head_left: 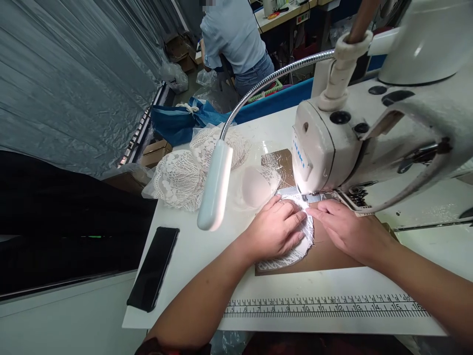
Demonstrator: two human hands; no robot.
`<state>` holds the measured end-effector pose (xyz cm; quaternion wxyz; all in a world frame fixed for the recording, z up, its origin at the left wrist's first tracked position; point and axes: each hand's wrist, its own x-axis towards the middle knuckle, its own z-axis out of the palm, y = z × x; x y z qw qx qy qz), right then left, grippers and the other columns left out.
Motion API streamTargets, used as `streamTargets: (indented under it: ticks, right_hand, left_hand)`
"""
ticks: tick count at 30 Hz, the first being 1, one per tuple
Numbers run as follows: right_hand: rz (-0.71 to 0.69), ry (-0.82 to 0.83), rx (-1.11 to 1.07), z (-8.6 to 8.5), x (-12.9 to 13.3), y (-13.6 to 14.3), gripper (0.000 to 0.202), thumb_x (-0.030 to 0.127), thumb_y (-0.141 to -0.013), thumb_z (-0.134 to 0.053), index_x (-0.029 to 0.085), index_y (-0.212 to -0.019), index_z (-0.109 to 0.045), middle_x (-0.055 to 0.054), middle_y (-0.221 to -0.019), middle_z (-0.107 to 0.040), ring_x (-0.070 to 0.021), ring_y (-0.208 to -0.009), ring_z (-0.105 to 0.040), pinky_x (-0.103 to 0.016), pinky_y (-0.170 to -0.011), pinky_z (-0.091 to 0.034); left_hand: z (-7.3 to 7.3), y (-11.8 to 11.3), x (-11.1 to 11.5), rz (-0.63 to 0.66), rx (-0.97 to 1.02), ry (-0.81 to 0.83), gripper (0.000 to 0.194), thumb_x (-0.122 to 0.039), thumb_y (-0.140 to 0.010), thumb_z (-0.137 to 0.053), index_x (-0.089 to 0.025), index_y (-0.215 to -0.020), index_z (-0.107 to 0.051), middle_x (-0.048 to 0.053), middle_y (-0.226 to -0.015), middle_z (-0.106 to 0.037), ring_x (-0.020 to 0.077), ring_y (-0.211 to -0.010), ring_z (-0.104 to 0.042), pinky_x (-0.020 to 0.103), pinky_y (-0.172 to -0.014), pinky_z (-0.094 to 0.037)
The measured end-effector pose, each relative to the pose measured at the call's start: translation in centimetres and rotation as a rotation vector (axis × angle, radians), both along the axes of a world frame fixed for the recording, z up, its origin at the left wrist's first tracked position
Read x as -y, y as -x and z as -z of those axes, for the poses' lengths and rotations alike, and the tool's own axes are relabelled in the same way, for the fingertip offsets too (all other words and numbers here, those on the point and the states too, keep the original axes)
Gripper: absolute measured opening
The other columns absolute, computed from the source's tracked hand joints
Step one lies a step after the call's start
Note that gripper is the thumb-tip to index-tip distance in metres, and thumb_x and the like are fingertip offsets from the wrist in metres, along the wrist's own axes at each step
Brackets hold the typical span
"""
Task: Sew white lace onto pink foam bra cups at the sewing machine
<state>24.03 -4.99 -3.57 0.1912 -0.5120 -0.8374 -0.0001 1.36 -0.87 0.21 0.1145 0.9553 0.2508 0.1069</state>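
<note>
A white lace bra cup (307, 231) with a raw dark-flecked edge lies under the head of a white sewing machine (314, 148). My left hand (277, 227) rests over the cup, its fingers curled onto the fabric and holding it down. At the cup's upper right edge, close to the presser foot (305, 197), the fingertips of my right hand (343, 227) grip the material. The underside of the cup and part of my right fingers are hidden. Just behind my left hand sits a smooth beige padded cup (256, 186).
Stacked lace cups (177, 177) lie at the table's back left. A lamp (215, 187) on a bendable neck hangs over the table. A black phone (153, 268) rests at the left edge, and a printed ruler (325, 306) runs along the front. A seated person (234, 44) is beyond.
</note>
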Motion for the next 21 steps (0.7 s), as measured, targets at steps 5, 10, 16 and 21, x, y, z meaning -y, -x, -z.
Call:
streamTargets:
  ticks: [5,10,16,21]
  right_hand:
    - [0.023,0.006,0.030,-0.2,-0.1,0.0,0.042,0.020,-0.094,-0.040,0.025,-0.124,-0.070,-0.008,-0.091,-0.072,-0.0193,-0.074,-0.063,-0.030,-0.063,-0.047]
    - [0.002,-0.010,0.026,0.5,0.3,-0.4,0.045,0.014,-0.092,-0.040,0.028,-0.122,-0.070,-0.008,-0.095,-0.072,-0.0188,-0.078,-0.063,-0.028,-0.058,-0.043]
    - [-0.013,-0.045,0.031,1.0,0.5,-0.2,0.043,0.014,-0.093,-0.039,0.025,-0.120,-0.071,-0.008,-0.090,-0.071,-0.0182,-0.074,-0.061,-0.030,-0.063,-0.044]
    - [0.003,0.014,0.025,-1.5,-0.5,0.4,0.040,0.019,-0.097,-0.036,0.020,-0.110,-0.074,-0.009,-0.085,-0.072,-0.0190,-0.074,-0.063,-0.030,-0.067,-0.047]
  left_hand:
    - [0.1,0.0,-0.2,-0.021,0.004,-0.021,0.039,-0.036,-0.098,-0.043,-0.011,-0.124,-0.058,0.015,-0.110,-0.063,0.0262,-0.106,-0.056,0.049,-0.103,-0.039]
    - [0.0,-0.1,-0.1,-0.016,-0.002,-0.086,0.036,-0.033,-0.099,-0.045,-0.010,-0.123,-0.060,0.015,-0.119,-0.063,0.0277,-0.116,-0.054,0.050,-0.108,-0.037]
    - [0.3,-0.1,-0.3,0.053,0.038,-0.113,0.035,-0.026,-0.100,-0.044,-0.008,-0.125,-0.061,0.014,-0.132,-0.063,0.0252,-0.114,-0.057,0.041,-0.099,-0.048]
    - [0.5,0.0,-0.6,0.028,-0.014,-0.115,0.038,-0.028,-0.101,-0.044,-0.009,-0.131,-0.058,0.014,-0.135,-0.061,0.0258,-0.114,-0.057,0.042,-0.094,-0.050]
